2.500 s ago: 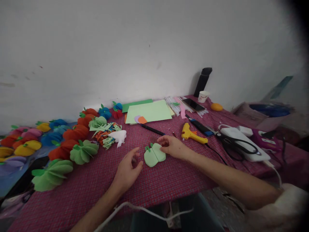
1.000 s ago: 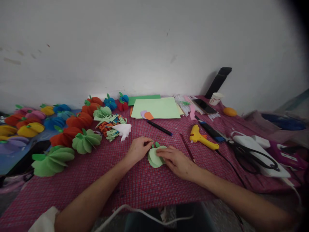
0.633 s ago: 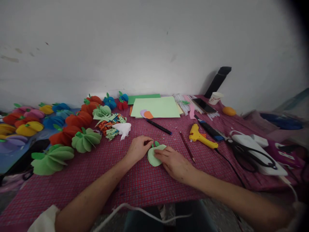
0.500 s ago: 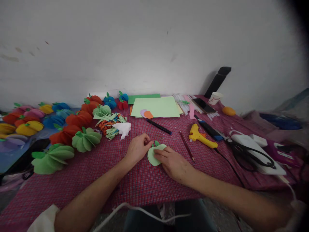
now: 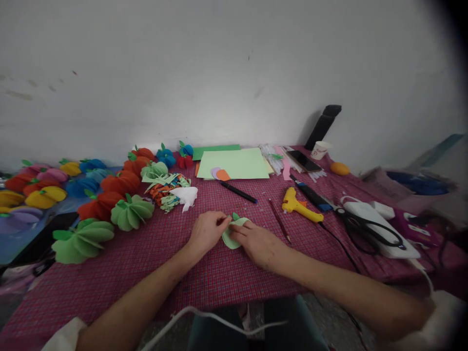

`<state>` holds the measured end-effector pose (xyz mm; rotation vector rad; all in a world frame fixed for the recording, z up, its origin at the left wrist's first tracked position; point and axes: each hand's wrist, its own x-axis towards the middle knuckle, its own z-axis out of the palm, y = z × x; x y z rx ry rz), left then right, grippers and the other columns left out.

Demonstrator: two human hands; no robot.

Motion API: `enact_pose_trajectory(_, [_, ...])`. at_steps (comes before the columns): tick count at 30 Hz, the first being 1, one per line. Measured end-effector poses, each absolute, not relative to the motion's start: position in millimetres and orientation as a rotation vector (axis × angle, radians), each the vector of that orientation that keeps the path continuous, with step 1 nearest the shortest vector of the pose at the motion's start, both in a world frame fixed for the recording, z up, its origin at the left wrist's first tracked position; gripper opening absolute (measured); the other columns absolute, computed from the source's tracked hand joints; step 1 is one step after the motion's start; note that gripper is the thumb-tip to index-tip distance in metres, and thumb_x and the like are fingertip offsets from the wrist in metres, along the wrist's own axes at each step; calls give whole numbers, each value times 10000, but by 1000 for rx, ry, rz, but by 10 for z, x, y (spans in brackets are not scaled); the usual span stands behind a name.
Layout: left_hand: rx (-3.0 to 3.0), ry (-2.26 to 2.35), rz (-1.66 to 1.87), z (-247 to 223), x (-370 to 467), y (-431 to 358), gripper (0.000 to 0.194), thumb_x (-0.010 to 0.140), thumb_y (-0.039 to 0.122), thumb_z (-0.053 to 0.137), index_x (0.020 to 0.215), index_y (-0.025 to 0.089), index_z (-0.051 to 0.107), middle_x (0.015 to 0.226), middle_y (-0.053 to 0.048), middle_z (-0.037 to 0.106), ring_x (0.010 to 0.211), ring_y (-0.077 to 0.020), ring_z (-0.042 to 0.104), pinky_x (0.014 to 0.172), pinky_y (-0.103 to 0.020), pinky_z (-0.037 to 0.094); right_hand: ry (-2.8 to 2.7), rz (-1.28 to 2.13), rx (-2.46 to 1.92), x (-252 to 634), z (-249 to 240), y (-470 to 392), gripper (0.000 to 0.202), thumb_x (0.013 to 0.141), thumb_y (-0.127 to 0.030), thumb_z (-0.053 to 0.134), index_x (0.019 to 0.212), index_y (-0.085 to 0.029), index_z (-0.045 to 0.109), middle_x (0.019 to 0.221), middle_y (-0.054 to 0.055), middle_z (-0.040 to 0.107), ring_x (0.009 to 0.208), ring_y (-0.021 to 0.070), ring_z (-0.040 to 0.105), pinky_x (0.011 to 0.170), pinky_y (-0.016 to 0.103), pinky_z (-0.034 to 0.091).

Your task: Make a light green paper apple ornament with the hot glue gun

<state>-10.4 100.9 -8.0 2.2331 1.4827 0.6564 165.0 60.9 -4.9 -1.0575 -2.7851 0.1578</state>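
Note:
A light green paper pumpkin [image 5: 229, 241] with a darker green paper leaf [image 5: 235, 215] lies on the checked cloth in front of me. My right hand [image 5: 262, 245] holds its right side, fingers together across the top sheet and the thumb hidden. At its upper left edge, close to the leaf, my left hand [image 5: 206, 233] is closed in a pinch; what lies between the fingertips is too small to make out. Finished pumpkins of folded paper stand to the left, among them a light green one [image 5: 132, 213] and an orange one [image 5: 99, 206].
Behind my hands are paper scraps [image 5: 168, 191], a white tissue [image 5: 187, 196], a black marker [image 5: 238, 191] and light green sheets [image 5: 237, 163]. On the right lie a pencil [image 5: 280, 222], a yellow glue gun [image 5: 300, 207], a utility knife [image 5: 311, 196], black scissors [image 5: 365, 229] and a white power strip [image 5: 383, 236].
My left hand has come slightly lower, staying at the pumpkin's upper left edge. My right hand remains on the paper. The whole view has shifted a little.

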Motion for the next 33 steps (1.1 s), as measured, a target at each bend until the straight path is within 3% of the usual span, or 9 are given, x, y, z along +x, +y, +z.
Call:
enact_pose_trajectory(7, [2334,1382,636,8,-101,948,229,836,250,460,867,200,682,823,-33,694,767,-170,570,724,-283,410,-2807,157,-991,1638,-36,655,316,854,-85,404,1127,-125,558,1121,97,607,1067,216,499,951,353,386])
enact_pose_trajectory(13, [2450,1298,543,7,-158,767,277,827,136,427,999,202,634,937,-33,680,849,-185,542,766,-301,420,-2799,230,-936,1673,14,690,315,838,-48,398,1083,-99,589,1071,116,642,922,208,551,878,358,407])
enact_pose_trajectory(20, [2638,1293,393,-9,-202,615,246,839,123,422,981,189,612,855,-37,652,838,-193,516,770,-322,404,-2712,394,-831,1826,53,766,376,791,12,422,1096,-114,602,1163,93,619,1029,185,535,900,329,380])
enact_pose_trajectory(33, [2747,1264,293,-61,-179,625,235,845,111,414,953,185,609,976,-34,646,889,-210,482,789,-365,386,-2834,117,-873,1804,10,800,295,849,-91,453,1106,-121,594,1096,96,634,971,201,495,885,359,382])
